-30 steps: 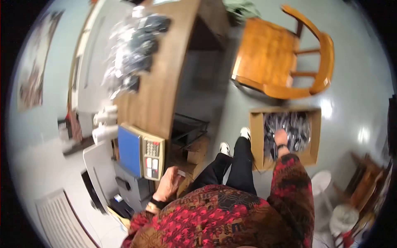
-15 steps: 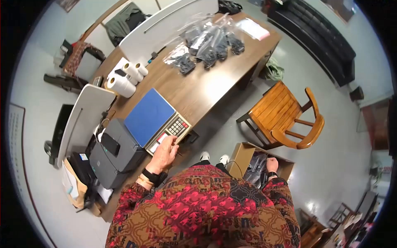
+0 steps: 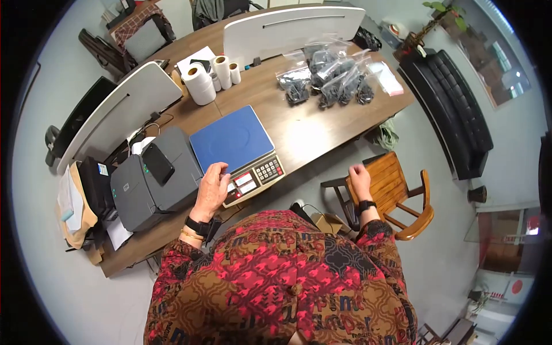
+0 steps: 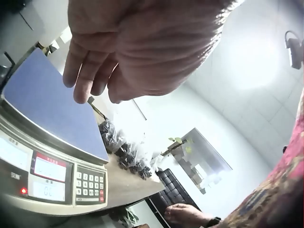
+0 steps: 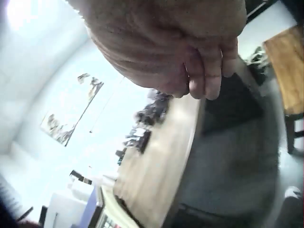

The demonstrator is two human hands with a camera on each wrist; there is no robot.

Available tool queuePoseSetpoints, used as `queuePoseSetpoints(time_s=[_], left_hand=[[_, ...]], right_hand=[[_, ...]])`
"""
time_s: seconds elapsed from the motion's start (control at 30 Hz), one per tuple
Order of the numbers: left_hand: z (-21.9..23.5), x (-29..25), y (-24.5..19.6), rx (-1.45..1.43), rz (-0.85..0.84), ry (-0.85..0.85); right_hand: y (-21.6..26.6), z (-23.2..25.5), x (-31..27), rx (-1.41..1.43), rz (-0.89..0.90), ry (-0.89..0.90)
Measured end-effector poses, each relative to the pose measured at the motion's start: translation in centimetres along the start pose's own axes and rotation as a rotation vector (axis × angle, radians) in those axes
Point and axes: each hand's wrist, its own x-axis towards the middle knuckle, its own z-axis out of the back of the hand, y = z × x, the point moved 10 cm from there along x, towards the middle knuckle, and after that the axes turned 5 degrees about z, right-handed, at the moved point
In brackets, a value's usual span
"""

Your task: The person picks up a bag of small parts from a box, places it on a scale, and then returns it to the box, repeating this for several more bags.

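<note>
A blue-topped scale (image 3: 233, 141) with a keypad and lit displays stands on the desk. My left hand (image 3: 211, 192) hovers over the scale's near left corner, fingers loosely bent. In the left wrist view that left hand (image 4: 142, 52) holds nothing, with the scale (image 4: 52, 109) below it. My right hand (image 3: 360, 183) is raised beside the desk, overlapping the wooden chair in the head view. Its fingers curl loosely in the right wrist view, where the right hand (image 5: 161, 47) shows nothing in its grip. Several clear bags of dark items (image 3: 328, 75) lie farther along the desk.
Left of the scale sits a dark grey printer (image 3: 155, 178) with a phone (image 3: 157, 163) on top. White rolls (image 3: 199, 84) stand behind the scale, near a divider (image 3: 293, 29). The wooden chair (image 3: 391, 187) is at right, and a cardboard box (image 3: 326, 223) sits on the floor.
My right hand has come up out of the cardboard box of dark bagged items and stands beside the desk. The head view has swung toward the desk. My left hand stays by the scale.
</note>
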Motion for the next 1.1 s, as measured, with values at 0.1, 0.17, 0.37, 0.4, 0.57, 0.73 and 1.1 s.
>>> queuePoseSetpoints(time_s=[0.1, 0.17, 0.37, 0.4, 0.57, 0.73, 1.1], left_hand=[[0.7, 0.4, 0.0, 0.011, 0.046, -0.046], [1.3, 0.8, -0.4, 0.032, 0.056, -0.084], [2.9, 1.0, -0.9, 0.144, 0.197, -0.268], [3.0, 0.7, -1.2, 0.160, 0.215, -0.284], [1.9, -1.8, -0.8, 0.147, 0.478, -0.398], [0.3, -3.7, -1.8, 0.139, 0.623, -0.444], [-0.2, 0.5, -2.8, 0.159, 0.523, -0.412]], right_hand=[[9.9, -0.3, 7.0, -0.065, 0.236, 0.032], [15.1, -1.3, 12.0, -0.070, 0.382, 0.061], [27.5, -8.4, 23.8, -0.204, 0.811, 0.137], [28.5, -10.5, 25.4, -0.251, 0.848, 0.171], [28.8, -19.4, 31.2, -0.477, 0.936, 0.323], [27.8, -25.0, 33.0, -0.755, 0.957, 0.535], [29.9, -22.7, 29.1, -0.522, 1.230, 0.565]])
